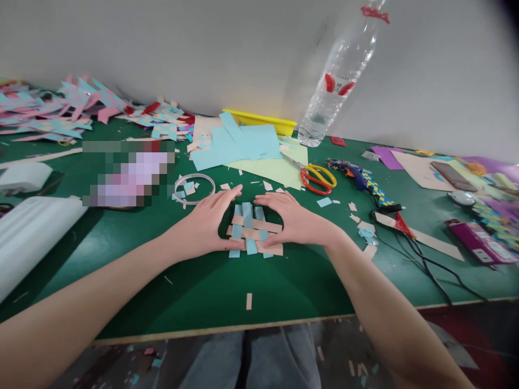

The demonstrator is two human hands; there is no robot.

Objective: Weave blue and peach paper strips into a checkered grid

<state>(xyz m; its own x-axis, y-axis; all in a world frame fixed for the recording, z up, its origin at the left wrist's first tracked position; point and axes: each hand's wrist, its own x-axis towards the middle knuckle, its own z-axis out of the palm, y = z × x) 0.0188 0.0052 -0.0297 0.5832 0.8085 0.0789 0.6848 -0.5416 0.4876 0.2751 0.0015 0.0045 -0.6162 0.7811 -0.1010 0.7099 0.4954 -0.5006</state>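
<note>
Between my hands, a small woven lattice of paper strips (250,233) lies flat on the green table. Its blue strips run away from me, crossed by pale pink ones. My left hand (206,224) curves round the left side, thumb resting at the lower left strips, fingers stretched forward. On the other side my right hand (294,219) arches the same way, its thumb on the lower right strips and its fingertips near the top of the right blue strip. Both hands have thumb and fingers apart, and neither grips the weave. One loose pink strip (248,301) lies nearer me.
Behind the hands are blue paper sheets (251,143), scissors (316,177) with red and yellow handles, and a clear roll of tape (194,189). A tall plastic bottle (338,81) stands by the wall. Black cords (425,259) trail at right; paper scraps (77,102) heap at far left.
</note>
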